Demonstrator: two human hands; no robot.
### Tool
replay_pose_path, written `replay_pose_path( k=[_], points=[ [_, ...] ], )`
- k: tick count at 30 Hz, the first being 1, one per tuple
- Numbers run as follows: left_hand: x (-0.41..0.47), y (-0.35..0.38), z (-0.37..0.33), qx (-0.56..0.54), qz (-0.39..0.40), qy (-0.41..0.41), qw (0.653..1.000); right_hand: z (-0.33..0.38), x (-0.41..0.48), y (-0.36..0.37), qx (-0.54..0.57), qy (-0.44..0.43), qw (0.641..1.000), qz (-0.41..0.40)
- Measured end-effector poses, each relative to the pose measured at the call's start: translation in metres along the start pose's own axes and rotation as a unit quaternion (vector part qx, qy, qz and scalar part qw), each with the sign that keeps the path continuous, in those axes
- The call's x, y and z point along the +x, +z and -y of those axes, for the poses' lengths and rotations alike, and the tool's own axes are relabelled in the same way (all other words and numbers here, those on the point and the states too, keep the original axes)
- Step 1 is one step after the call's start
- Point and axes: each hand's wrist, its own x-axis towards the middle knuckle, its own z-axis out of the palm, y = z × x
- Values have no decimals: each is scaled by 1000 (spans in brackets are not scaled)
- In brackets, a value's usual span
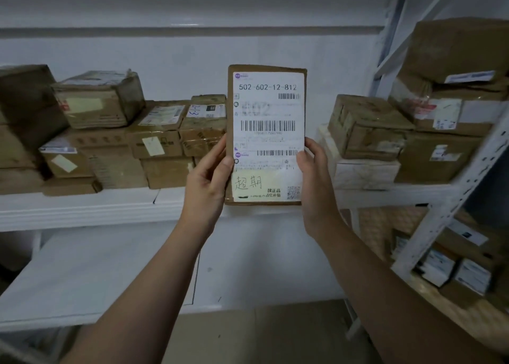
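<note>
Parcel [266,135] in brown cardboard stands upright between our two hands, held up in front of the white shelf [82,209] with its label side turned toward us. We grip its lower left edge with our left hand [208,181], thumb on the front and fingers curled behind, and its lower right edge with our right hand [316,181] in the same way. A white shipping label [268,110] covers most of the face, reading 502-602-12-812 above barcodes, and a pale yellow note [249,183] with handwriting sits near the bottom. Behind the parcel, stacked cardboard boxes [154,140] fill the shelf at left, and more boxes [369,126] crowd the metal rack [451,198] at right.
</note>
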Motion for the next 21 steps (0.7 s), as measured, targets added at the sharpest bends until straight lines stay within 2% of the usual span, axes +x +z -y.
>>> replay_pose_path(
  k=[5, 12, 21],
  points=[
    [-31, -46, 16, 28, 77, -24, 996, -30, -59, 27, -13, 44, 997, -57],
    [-91, -92, 25, 14, 148, -67, 987, -50, -146, 53, -29, 75, 991, -107],
    [-171, -79, 9, -52, 239, -147, 959, -28, -243, 31, -43, 118, 968, -219]
  ],
)
